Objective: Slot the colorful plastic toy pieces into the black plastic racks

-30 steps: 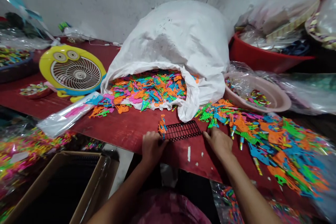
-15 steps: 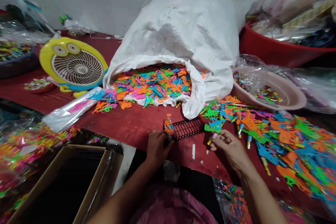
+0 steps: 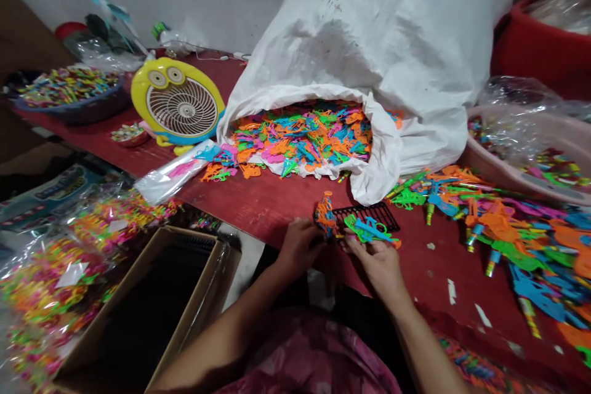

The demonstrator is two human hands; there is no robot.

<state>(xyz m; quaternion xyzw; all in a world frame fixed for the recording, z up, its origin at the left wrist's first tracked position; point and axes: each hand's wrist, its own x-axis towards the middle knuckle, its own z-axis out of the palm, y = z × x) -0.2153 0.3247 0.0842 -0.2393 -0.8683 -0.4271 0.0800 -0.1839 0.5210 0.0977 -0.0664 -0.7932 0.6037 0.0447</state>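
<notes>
Black rack (image 3: 390,215): one | left hand (image 3: 300,246): grasping it | right hand (image 3: 378,263): pinching several plastic pieces (image 3: 368,231)

One head-worn view, facing forward and down over the bench (image 3: 263,206), left hand (image 3: 299,247) and right hand (image 3: 379,263) near, wall (image 3: 221,0) beyond

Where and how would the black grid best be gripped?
Probably by the right end of the black grid, from the right: that short edge shows beyond the blue and green pieces, while the left hand and orange pieces crowd its left end.
</notes>
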